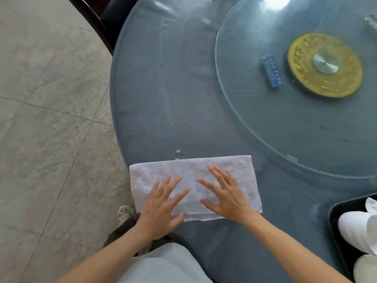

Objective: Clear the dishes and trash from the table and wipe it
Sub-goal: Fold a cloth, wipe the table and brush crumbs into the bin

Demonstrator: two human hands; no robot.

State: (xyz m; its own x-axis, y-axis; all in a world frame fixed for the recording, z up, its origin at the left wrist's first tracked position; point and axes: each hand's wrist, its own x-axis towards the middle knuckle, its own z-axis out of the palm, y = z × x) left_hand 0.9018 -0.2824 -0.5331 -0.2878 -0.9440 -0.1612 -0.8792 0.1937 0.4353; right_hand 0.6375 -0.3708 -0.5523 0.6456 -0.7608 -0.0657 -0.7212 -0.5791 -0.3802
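Note:
A folded white towel (191,170) lies flat near the front edge of the round blue table (142,88). My left hand (163,203) rests palm down on the towel's left half, fingers spread. My right hand (222,193) presses flat on its right half, fingers apart too. Neither hand grips anything. A few small crumbs (178,151) sit just beyond the towel's far edge, and a faint trail of specks (169,111) runs farther up the table.
A glass turntable (255,123) covers the table's middle, with a gold disc (306,78) at its hub and a small blue box (272,70) beside it. A dark tray (336,213) with rolled white towels (357,229) sits at the right edge. A dark chair (98,19) stands behind.

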